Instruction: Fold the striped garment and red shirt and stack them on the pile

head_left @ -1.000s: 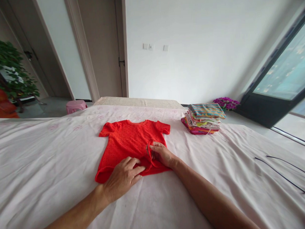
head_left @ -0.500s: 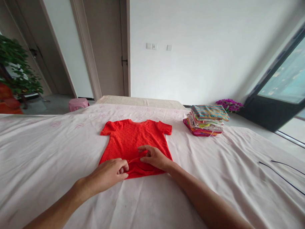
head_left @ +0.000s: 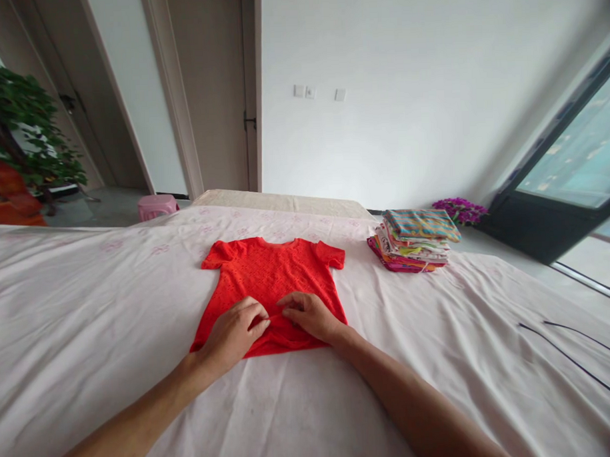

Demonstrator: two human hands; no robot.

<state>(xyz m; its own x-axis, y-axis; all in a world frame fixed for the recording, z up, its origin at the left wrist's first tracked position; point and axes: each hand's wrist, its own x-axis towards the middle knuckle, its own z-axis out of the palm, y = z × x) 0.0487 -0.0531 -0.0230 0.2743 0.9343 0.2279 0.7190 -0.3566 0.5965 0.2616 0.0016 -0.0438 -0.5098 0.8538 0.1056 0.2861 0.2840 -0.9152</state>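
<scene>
A red short-sleeved T-shirt lies spread on the pale bedsheet, its neck facing away from me and its hem near me. My left hand rests over the lower middle of the shirt, thumb and forefinger pinching a small fold of the red cloth. Just to its right, my right hand pinches the same raised fold, its fingers bent. A short gap separates the two sets of fingertips. Below the hands the cloth is wrinkled toward the hem.
A stack of folded clothes sits to the shirt's right, a striped piece on top. Dark thin cords lie at the far right. Beyond the bed are a pink stool, purple flowers and a leafy plant.
My left hand has moved right and slightly up from the shirt's lower left, now pinching cloth close to my right hand. The right hand has barely moved.
</scene>
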